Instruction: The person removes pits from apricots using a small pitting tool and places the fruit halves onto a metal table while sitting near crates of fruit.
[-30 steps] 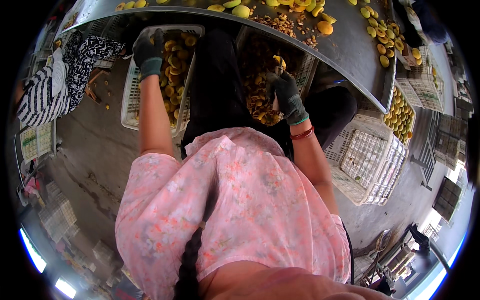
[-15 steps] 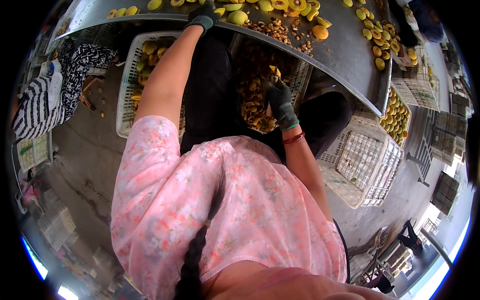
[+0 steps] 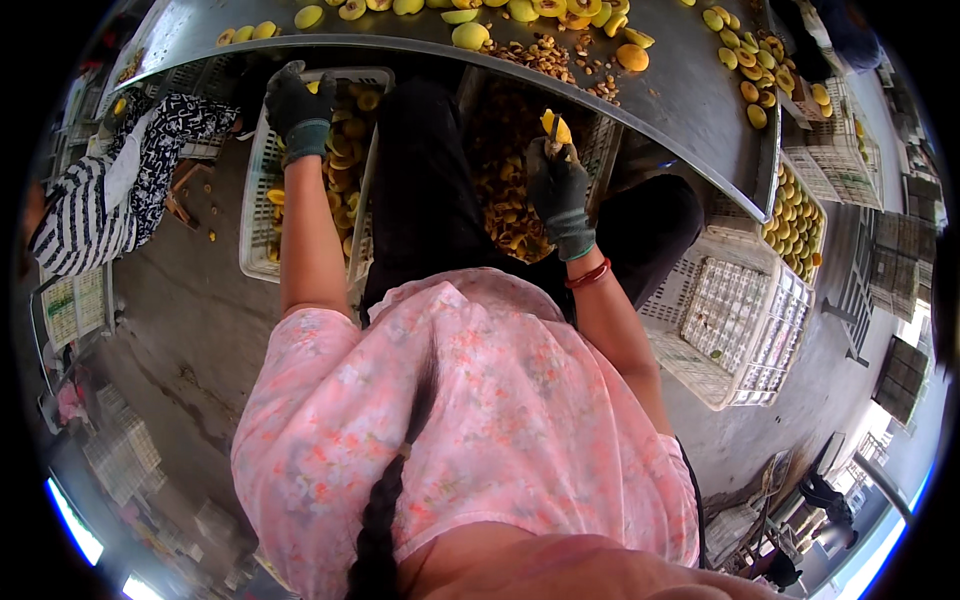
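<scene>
Head view: the left hand (image 3: 298,115), fingers apart over crated fruit halves (image 3: 345,150) (any hold unclear), accompanies the right hand (image 3: 561,195), closed round a tool (image 3: 553,141) tipped with a yellow fruit piece (image 3: 563,130), apparently mid-trimming, so clearing it calls for care.

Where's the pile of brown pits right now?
In the head view, the pile of brown pits lies top centre on the metal table, near its front edge, left of a round orange fruit.
</scene>
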Available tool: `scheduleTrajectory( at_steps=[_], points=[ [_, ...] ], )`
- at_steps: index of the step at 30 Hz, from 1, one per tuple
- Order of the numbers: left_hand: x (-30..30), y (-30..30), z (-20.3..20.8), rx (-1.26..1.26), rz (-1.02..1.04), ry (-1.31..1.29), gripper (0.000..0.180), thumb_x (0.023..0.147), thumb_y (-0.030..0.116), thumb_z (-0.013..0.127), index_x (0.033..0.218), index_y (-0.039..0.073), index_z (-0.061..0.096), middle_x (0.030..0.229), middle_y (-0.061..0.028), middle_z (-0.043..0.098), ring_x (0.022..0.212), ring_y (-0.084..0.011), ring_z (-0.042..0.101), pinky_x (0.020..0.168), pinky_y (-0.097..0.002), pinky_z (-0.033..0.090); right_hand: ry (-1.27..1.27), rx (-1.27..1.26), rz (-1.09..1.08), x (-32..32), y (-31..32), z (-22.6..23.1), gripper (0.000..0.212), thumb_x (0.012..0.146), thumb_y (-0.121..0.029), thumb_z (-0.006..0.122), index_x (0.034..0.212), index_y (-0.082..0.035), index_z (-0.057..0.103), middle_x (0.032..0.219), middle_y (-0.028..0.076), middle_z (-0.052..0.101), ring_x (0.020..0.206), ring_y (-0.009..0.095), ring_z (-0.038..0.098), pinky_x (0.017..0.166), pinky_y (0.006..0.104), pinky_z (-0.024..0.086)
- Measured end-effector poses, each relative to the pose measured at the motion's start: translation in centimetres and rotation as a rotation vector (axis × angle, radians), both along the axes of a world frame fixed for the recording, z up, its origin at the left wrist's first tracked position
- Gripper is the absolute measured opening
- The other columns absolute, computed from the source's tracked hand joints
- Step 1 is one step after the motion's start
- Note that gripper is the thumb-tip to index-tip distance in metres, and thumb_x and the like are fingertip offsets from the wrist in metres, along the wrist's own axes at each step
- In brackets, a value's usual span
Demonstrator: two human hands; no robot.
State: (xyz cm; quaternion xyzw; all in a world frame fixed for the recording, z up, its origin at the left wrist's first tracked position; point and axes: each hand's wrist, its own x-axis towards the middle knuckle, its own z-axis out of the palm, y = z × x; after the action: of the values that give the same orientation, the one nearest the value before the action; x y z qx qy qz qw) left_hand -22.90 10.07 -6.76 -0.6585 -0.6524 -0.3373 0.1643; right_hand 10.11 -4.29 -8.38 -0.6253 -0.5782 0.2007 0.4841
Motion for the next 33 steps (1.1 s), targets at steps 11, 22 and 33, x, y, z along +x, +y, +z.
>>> scheduleTrajectory(
  at_steps=[11,22,33],
  points=[
    [14.2,13.4,-4.3,-0.599,-0.227,0.134,0.057,0.080,0.057,0.051,0.117,0.013,0.054,0.107,-0.0127,0.061,0.099,-0.0294,0.058,0.084,-0.0412,0.045,0.359,-0.278,0.123,3.6,0.7,-7.1,0.009,0.087,-0.012,0.054,0.089,-0.004,0.055,0.055,0.002,0.051,0.041,0.012,0.047,0.039,0.0271,0.035],
    [15.7,9.1,-1.8,-0.645,-0.830,-0.526,0.054,0.081,0.035,0.065,0.125,0.010,0.046,0.114,-0.0113,0.057,0.106,-0.0191,0.055,0.088,-0.0321,0.045,0.485,-0.378,0.099,2.1,-0.8,-1.6,0.013,0.088,-0.016,0.057,0.089,-0.003,0.058,0.060,0.001,0.054,0.046,0.009,0.048,0.041,0.0244,0.036],
    [18.4,-7.2,5.6,-0.273,-1.176,-0.553,0.065,0.077,0.025,0.070,0.131,0.004,0.039,0.128,-0.0131,0.047,0.122,-0.0244,0.042,0.102,-0.0361,0.033,1.002,-0.170,0.083,0.9,-0.4,8.8,0.005,0.084,-0.007,0.060,0.087,-0.005,0.058,0.072,-0.002,0.055,0.061,0.005,0.050,0.053,0.0187,0.042]
  ],
)
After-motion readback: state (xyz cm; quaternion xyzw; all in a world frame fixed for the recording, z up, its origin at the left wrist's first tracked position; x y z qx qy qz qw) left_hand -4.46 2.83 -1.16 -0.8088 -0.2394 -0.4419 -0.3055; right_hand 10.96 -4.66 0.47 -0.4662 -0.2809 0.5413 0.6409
